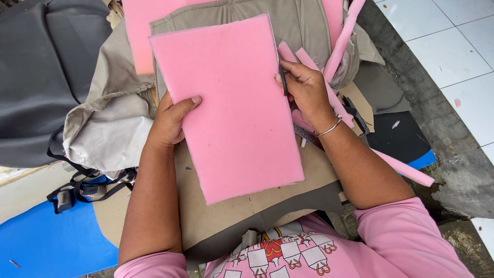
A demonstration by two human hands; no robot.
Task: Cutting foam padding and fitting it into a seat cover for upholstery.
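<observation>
Grey seat cover: a dark grey padded piece (36,77) fills the 10 o'clock corner of the view.
Blue sheet: a blue surface (46,247) shows at 8 o'clock, with black straps and a buckle (77,188) lying across its upper edge.
Beige cloth: a crumpled beige and off-white cover (110,128) sits at 9 o'clock, just beside the left wrist.
Left hand: the left hand (170,123) grips the left edge of the pink foam sheet, thumb lying on top of it, fingers hidden beneath.
Pink foam sheet: the pink foam sheet (231,103) is a flat rectangle at the centre, tilted slightly, held between both hands above a tan cardboard pattern (247,206) on the lap.
Right hand: the right hand (306,90) is closed on the sheet's right edge at 1 o'clock, with a slim dark tool (283,82) pinched against the foam; a silver bangle (329,127) circles the wrist.
Foam strips: narrow pink offcuts (342,38) lie at 1 o'clock, one more (406,172) at 4 o'clock.
Floor: white tiles (453,46) at 2 o'clock.
</observation>
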